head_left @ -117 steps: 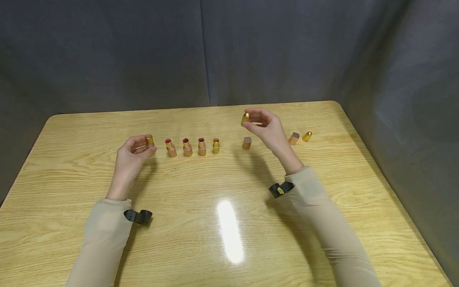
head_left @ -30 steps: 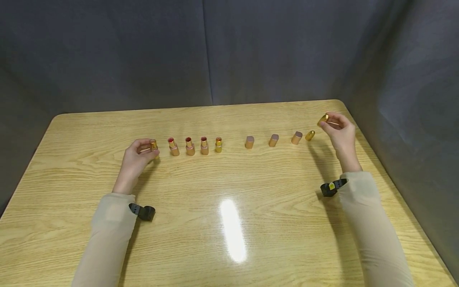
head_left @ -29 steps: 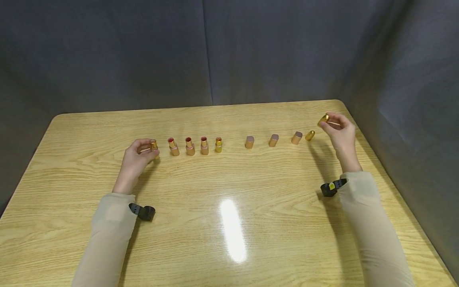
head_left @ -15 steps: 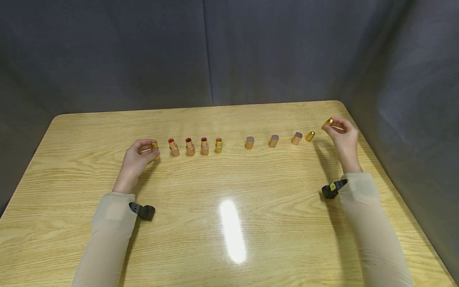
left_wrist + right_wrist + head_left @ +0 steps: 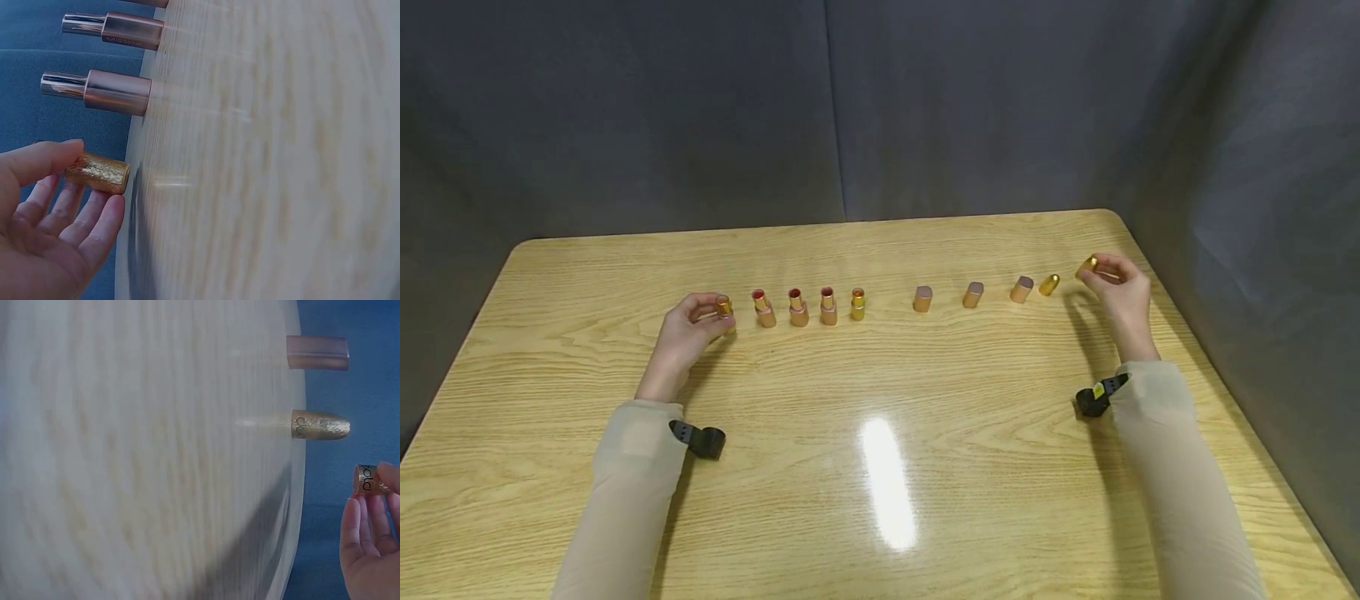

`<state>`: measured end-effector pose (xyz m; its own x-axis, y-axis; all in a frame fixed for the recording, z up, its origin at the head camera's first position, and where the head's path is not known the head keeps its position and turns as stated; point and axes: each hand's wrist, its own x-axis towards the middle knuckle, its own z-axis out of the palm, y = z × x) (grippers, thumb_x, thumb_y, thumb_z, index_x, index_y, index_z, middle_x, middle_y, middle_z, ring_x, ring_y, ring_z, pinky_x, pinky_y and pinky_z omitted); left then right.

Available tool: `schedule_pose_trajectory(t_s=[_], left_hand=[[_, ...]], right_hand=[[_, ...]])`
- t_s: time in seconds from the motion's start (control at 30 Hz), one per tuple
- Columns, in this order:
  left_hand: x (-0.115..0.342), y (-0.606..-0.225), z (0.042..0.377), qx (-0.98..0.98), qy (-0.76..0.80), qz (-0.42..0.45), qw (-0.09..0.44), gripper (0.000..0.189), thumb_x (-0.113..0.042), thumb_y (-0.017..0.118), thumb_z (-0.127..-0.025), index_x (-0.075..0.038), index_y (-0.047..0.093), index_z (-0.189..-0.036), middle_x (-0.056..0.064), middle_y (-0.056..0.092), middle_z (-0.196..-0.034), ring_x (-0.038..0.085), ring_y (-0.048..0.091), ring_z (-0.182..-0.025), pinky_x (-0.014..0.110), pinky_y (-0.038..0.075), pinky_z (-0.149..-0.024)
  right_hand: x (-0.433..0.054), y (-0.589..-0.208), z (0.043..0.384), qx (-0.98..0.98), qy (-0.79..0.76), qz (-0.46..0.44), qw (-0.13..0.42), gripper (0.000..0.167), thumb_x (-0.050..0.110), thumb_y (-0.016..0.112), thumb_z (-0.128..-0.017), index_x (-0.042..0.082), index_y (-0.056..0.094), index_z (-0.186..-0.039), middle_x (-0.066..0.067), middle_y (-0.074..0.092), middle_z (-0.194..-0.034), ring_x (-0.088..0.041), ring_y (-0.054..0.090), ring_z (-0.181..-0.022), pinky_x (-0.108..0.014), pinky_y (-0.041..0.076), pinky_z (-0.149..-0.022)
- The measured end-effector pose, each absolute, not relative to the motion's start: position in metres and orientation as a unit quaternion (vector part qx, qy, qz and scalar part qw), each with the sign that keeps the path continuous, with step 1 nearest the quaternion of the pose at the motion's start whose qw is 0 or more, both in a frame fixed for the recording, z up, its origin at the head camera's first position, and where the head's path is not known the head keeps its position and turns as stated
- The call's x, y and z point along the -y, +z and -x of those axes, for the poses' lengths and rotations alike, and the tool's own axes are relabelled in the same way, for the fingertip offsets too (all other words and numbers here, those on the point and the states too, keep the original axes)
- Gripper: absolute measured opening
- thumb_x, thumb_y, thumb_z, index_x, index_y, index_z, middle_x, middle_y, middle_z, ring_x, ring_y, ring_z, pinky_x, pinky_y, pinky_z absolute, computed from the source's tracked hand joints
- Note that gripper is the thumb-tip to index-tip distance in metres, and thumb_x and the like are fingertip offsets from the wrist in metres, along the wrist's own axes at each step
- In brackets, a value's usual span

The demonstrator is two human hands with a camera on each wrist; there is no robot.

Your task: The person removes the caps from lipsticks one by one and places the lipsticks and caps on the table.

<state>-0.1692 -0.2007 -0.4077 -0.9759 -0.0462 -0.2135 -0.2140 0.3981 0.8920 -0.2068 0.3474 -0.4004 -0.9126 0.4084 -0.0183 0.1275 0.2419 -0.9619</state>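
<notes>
At the left end of a row of uncapped lipsticks, my left hand holds a textured gold lipstick between thumb and fingers, its base close over the table. Beside it stand three rose-gold lipsticks, the nearest one with a red tip, then an upright gold lipstick. Past the right end of a row of caps, my right hand pinches a gold lipstick cap, its lettered open end facing the table a little above it. Another gold cap stands just left of this hand.
Three rose-gold caps, one of them the middle cap, stand spaced out right of the lipsticks. The wooden table ends at a rounded far edge, with a dark grey curtain behind and at both sides.
My right hand has carried the gold cap from mid-table to the far right and has lowered it over the last second. My left hand, still holding the lipstick, has sunk slightly.
</notes>
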Motion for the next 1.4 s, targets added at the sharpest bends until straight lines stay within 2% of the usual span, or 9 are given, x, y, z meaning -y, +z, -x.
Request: schedule_pose_trajectory(t_s=[0.23, 0.47, 0.63, 0.77, 0.97, 1.4], left_hand=[[0.202, -0.411, 0.172, -0.826, 0.552, 0.072, 0.090, 0.048, -0.015, 0.055, -0.097, 0.002, 0.038, -0.139, 0.018, 0.041, -0.142, 0.024, 0.045, -0.128, 0.006, 0.044, -0.083], [0.203, -0.412, 0.173, -0.827, 0.548, 0.069, 0.101, 0.049, -0.017, 0.056, -0.097, 0.000, 0.038, -0.139, 0.015, 0.043, -0.142, 0.025, 0.047, -0.130, 0.005, 0.043, -0.084], [0.203, -0.412, 0.173, -0.825, 0.551, 0.067, 0.106, 0.051, -0.017, 0.055, -0.097, 0.001, 0.036, -0.140, 0.018, 0.041, -0.144, 0.031, 0.042, -0.135, 0.006, 0.043, -0.084], [0.203, -0.411, 0.172, -0.827, 0.548, 0.066, 0.107, 0.050, -0.017, 0.056, -0.097, 0.001, 0.036, -0.140, 0.018, 0.041, -0.144, 0.031, 0.043, -0.135, 0.006, 0.042, -0.085], [0.203, -0.410, 0.172, -0.827, 0.547, 0.067, 0.107, 0.051, -0.017, 0.056, -0.097, 0.001, 0.037, -0.140, 0.018, 0.041, -0.145, 0.031, 0.043, -0.135, 0.005, 0.042, -0.084], [0.204, -0.410, 0.171, -0.831, 0.543, 0.065, 0.104, 0.051, -0.020, 0.057, -0.096, 0.002, 0.039, -0.139, 0.019, 0.040, -0.144, 0.031, 0.043, -0.134, 0.006, 0.041, -0.082]], right_hand=[[-0.354, -0.405, 0.207, 0.804, 0.562, 0.171, 0.090, 0.018, 0.012, 0.065, -0.090, 0.025, 0.058, -0.099, 0.024, 0.053, -0.088, 0.010, 0.051, -0.084, -0.002, 0.045, -0.069], [-0.359, -0.410, 0.209, 0.811, 0.556, 0.163, 0.074, 0.020, 0.009, 0.065, -0.089, 0.026, 0.057, -0.097, 0.025, 0.054, -0.085, 0.011, 0.053, -0.080, -0.003, 0.047, -0.067], [-0.361, -0.412, 0.212, 0.833, 0.530, 0.145, 0.065, 0.018, 0.010, 0.065, -0.090, 0.017, 0.059, -0.105, 0.026, 0.054, -0.084, 0.012, 0.052, -0.080, -0.003, 0.048, -0.068], [-0.362, -0.413, 0.214, 0.857, 0.495, 0.132, 0.057, 0.026, 0.013, 0.065, -0.090, 0.008, 0.058, -0.115, 0.026, 0.052, -0.085, 0.013, 0.050, -0.080, -0.004, 0.047, -0.068], [-0.364, -0.412, 0.214, 0.872, 0.471, 0.129, 0.040, 0.032, 0.017, 0.064, -0.092, 0.003, 0.056, -0.120, 0.026, 0.051, -0.085, 0.013, 0.050, -0.079, -0.006, 0.047, -0.069], [-0.368, -0.416, 0.214, 0.857, 0.499, 0.127, 0.022, 0.023, 0.010, 0.062, -0.092, 0.005, 0.055, -0.113, 0.028, 0.053, -0.078, 0.013, 0.054, -0.074, -0.007, 0.050, -0.066]])
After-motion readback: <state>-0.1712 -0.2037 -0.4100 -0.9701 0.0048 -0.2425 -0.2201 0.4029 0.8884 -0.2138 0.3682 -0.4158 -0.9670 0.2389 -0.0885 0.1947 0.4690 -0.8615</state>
